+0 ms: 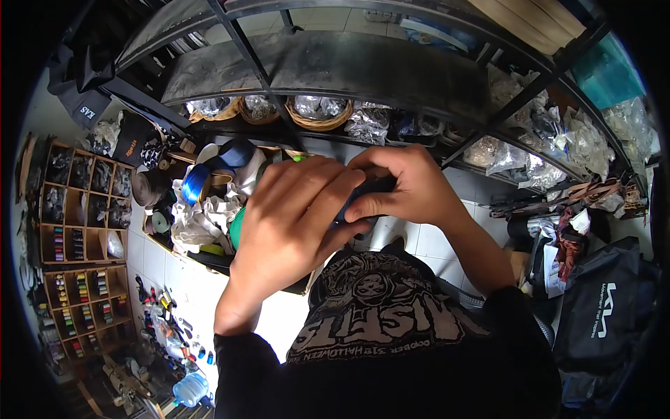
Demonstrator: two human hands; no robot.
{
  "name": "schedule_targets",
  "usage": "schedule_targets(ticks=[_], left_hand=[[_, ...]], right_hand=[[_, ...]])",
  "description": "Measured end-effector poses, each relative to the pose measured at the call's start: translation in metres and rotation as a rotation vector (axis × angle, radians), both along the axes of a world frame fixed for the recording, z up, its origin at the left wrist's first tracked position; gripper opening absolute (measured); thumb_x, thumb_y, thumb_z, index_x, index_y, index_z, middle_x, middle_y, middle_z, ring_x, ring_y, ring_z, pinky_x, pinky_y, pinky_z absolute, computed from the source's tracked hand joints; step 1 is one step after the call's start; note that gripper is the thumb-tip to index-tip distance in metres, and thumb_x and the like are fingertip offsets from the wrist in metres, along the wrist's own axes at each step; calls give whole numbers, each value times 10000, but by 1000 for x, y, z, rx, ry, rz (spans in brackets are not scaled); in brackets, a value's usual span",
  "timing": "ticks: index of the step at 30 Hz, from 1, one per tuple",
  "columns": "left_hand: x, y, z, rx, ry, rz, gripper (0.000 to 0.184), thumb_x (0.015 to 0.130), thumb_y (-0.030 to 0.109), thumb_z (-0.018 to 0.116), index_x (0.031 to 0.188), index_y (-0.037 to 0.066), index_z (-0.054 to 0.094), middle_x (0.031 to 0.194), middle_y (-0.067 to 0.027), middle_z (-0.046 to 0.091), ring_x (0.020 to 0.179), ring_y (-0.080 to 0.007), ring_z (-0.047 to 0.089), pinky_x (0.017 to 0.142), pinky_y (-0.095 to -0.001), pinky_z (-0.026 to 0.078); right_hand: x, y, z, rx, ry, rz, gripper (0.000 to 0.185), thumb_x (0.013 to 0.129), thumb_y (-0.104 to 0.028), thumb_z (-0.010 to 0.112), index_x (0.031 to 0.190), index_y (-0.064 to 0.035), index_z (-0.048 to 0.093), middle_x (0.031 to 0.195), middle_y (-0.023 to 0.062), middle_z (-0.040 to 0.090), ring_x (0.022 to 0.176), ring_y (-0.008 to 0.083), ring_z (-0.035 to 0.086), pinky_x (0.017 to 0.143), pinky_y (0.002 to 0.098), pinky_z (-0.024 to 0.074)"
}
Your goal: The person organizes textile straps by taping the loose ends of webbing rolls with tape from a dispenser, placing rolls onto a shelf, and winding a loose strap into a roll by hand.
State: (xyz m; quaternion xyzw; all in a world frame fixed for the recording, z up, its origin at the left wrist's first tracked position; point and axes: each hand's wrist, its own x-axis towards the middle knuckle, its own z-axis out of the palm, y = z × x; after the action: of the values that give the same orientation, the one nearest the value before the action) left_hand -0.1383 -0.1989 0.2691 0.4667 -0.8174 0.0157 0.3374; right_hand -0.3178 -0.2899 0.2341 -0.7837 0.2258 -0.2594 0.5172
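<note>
A: What's between the fingers?

B: A dark blue band (370,188), mostly covered; rolled or folded, I can't tell.

A: How is it gripped?

B: The right hand (399,185) has thumb and forefinger curved into a narrow C, closed on its right end. The left hand (289,202) lies back upward, fingers bent over its left end; the fingertips are hidden, so I can't tell how tightly they close.

A: Which step is this?

B: Two-handed handling in mid-air, I'd judge. Any change of grip would call for one hand to steady the band.

A: And the arms?

B: Bare forearms slant inward from both sides, bringing the hands together above the printed shirt (380,300).

A: Beyond the fingers?

B: Off to the left fingers' outer side, white strips (192,230) and a shiny blue roll (195,185). Farther, ahead of both hands, a wicker basket (319,126) beneath a dark shelf (377,70).
</note>
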Motion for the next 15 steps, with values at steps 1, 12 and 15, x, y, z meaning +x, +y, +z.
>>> schedule_targets(ticks=[1,12,15], left_hand=[[-1,0,-1,-16,4,12,608,481,245,842,1021,35,657,969,-94,650,893,-277,634,766,-380,488],[10,-12,-6,122,381,-246,609,526,300,836,1038,28,649,999,-109,655,956,-299,613,817,-406,460],[1,-4,3,103,232,-134,636,527,258,832,1084,31,625,1030,-114,629,986,-296,597,829,-419,453]], right_hand=[[0,0,-1,9,-11,6,503,650,-269,857,1002,11,632,821,67,671,777,107,632,703,255,505],[-3,-5,-15,548,-322,288,564,704,-264,826,1137,24,608,1041,115,646,960,171,612,842,292,488],[-3,-6,-13,390,-163,147,545,673,-280,847,1068,23,626,986,89,651,906,168,625,806,294,496]])
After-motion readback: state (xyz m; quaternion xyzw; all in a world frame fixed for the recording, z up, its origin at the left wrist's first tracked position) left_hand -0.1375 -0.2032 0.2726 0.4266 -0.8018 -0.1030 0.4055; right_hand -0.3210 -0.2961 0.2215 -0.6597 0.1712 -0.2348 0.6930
